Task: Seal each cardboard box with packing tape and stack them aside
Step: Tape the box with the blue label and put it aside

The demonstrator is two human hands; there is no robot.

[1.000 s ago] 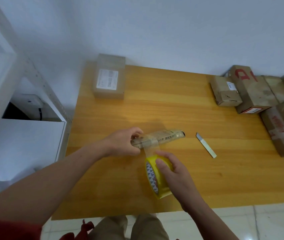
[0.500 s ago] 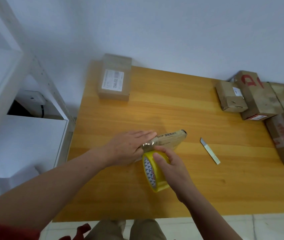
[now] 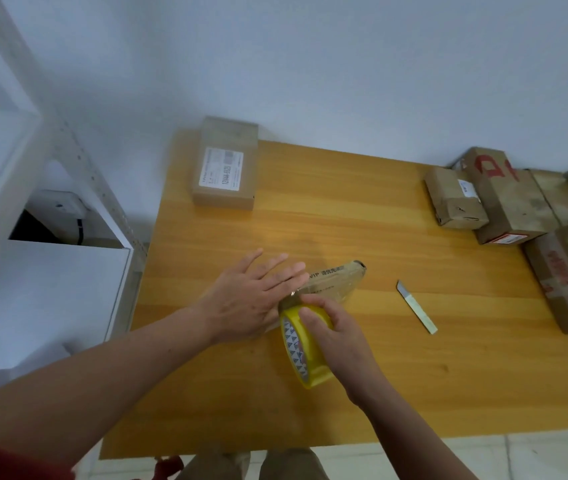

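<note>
A small flat cardboard box (image 3: 334,280) with printed text lies in the middle of the wooden table (image 3: 345,375). My left hand (image 3: 255,299) lies flat on its left part, fingers straight, pressing it down. My right hand (image 3: 331,327) grips a yellow roll of packing tape (image 3: 301,355), held upright at the box's near edge. A shiny strip of tape runs from the roll onto the box under my left fingers.
A thin blade cutter (image 3: 416,305) lies right of the box. One labelled box (image 3: 225,164) sits at the table's far left corner. Several taped boxes (image 3: 504,199) crowd the right end. A white metal shelf (image 3: 50,174) stands left of the table.
My left hand went from pinching the box's end to lying flat on it, fingers spread wider now. The tape roll has come up against the box's near edge.
</note>
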